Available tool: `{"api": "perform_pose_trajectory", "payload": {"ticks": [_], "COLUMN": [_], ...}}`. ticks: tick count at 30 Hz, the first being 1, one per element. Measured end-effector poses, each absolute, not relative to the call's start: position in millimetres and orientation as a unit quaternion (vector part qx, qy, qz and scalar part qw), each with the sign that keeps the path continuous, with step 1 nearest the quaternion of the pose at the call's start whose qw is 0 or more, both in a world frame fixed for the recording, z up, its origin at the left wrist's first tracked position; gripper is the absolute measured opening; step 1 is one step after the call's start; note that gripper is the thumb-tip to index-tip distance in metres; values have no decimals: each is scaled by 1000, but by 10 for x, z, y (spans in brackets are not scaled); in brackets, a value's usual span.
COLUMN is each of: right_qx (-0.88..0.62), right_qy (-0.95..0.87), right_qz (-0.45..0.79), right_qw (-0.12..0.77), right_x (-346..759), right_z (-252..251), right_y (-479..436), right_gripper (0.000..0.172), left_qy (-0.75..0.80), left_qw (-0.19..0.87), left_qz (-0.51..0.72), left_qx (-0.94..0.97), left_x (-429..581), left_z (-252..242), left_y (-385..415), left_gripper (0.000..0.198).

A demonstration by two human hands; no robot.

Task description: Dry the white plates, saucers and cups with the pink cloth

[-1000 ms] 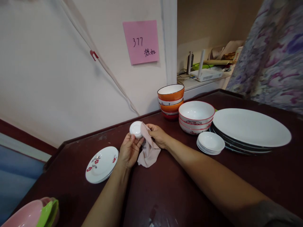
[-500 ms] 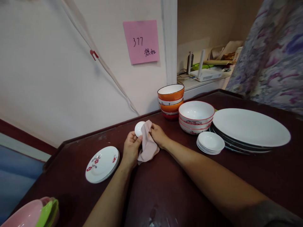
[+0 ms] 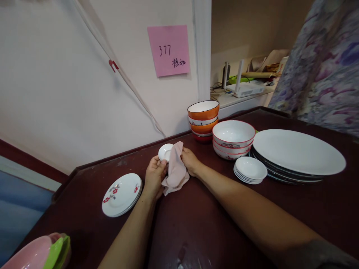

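Observation:
A small white dish is held up over the dark red table, its foot ring showing. My left hand pinches the dish at its lower left edge, fingers closed. A pale pink cloth covers the right side of the dish and hangs down between the hands. My right hand is closed on the cloth at the dish's right; its fingertips are partly hidden behind the cloth. To the right lies a stack of small white dishes, and to the left a stack of flowered plates.
Orange and white bowls are stacked by the wall, with red-rimmed bowls beside them. Large oval plates lie at the right. Pink and green bowls sit at the lower left. A router stands behind the table.
The small dish has turned in my hands, so its foot ring now shows. The cloth has shifted slightly to the right across it.

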State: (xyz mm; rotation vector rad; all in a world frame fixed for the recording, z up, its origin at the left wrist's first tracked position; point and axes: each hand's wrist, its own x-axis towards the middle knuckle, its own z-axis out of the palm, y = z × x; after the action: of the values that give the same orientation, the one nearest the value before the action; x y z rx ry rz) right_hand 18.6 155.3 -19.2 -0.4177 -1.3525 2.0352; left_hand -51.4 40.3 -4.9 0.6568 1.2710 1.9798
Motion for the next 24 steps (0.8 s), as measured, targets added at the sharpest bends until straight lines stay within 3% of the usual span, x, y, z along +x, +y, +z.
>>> {"api": "perform_pose_trajectory", "payload": {"ticks": [3, 6, 11, 15, 19, 24], "right_qx": [-149, -125, -59, -29, -40, -26], "right_qy": [-520, -607, -748, -836, -909, -917], "right_qz": [778, 692, 487, 364, 249, 254], "right_qw": [320, 370, 448, 411, 333, 306], "right_x": [204, 221, 254, 312, 376, 376], "right_z": [-158, -154, -187, -167, -74, -14], "right_y": [1549, 1532, 1474, 1434, 1385, 1344], "right_gripper": [18, 12, 12, 24, 38, 46], "left_qy": [494, 482, 403, 372, 370, 376], "left_qw": [323, 333, 470, 447, 418, 433], "left_qz": [776, 785, 766, 791, 799, 789], "left_qx": [223, 199, 176, 189, 223, 221], "left_x": [-573, -632, -663, -675, -679, -660], "left_z": [-53, -71, -84, -90, -90, -77], "left_y": [401, 397, 359, 337, 325, 302], "left_gripper": [39, 38, 33, 22, 34, 31]}}
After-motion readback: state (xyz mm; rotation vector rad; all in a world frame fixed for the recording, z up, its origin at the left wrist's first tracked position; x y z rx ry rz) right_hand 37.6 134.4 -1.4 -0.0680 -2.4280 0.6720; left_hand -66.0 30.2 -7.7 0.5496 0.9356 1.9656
